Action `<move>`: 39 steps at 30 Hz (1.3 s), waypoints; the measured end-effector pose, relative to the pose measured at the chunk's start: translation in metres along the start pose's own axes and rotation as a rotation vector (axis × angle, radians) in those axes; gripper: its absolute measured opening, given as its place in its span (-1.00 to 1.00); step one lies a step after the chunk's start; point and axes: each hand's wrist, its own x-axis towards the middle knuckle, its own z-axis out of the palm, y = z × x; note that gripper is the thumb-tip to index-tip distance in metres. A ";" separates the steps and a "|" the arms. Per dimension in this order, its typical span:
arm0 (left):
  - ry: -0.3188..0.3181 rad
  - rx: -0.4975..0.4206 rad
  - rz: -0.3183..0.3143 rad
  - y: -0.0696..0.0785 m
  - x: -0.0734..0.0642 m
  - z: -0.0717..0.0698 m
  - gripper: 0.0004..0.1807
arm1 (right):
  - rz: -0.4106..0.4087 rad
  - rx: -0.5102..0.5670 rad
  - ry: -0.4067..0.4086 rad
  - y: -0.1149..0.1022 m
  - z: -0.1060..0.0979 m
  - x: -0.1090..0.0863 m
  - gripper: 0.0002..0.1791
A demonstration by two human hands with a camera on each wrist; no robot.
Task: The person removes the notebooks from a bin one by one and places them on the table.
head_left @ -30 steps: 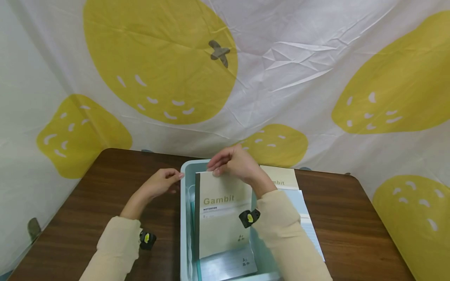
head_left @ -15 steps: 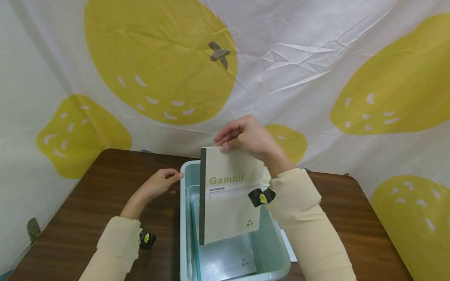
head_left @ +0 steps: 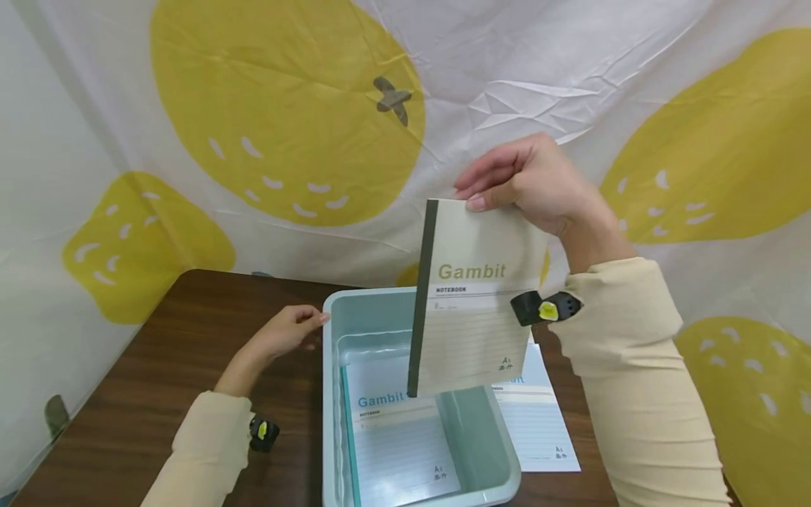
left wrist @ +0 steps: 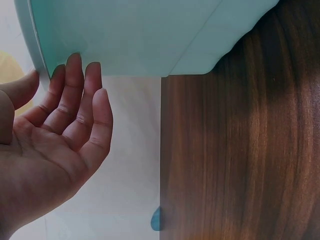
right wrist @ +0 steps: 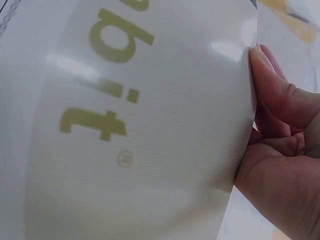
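The cream notebook [head_left: 476, 313], pinched by the right hand [head_left: 538, 184] (left hand [head_left: 288, 332] relaxed at the bin [head_left: 374, 310]), hangs aloft, not yet set down, a blue notebook [head_left: 400, 445] lying inside.

Brown wood-grain table [head_left: 184, 359], pale green bin [head_left: 376, 310], blue notebook [head_left: 537, 429] beside it
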 end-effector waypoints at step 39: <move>-0.006 -0.016 -0.010 -0.001 -0.005 -0.002 -0.66 | 0.347 -0.192 -0.028 0.182 -0.093 -0.101 -0.70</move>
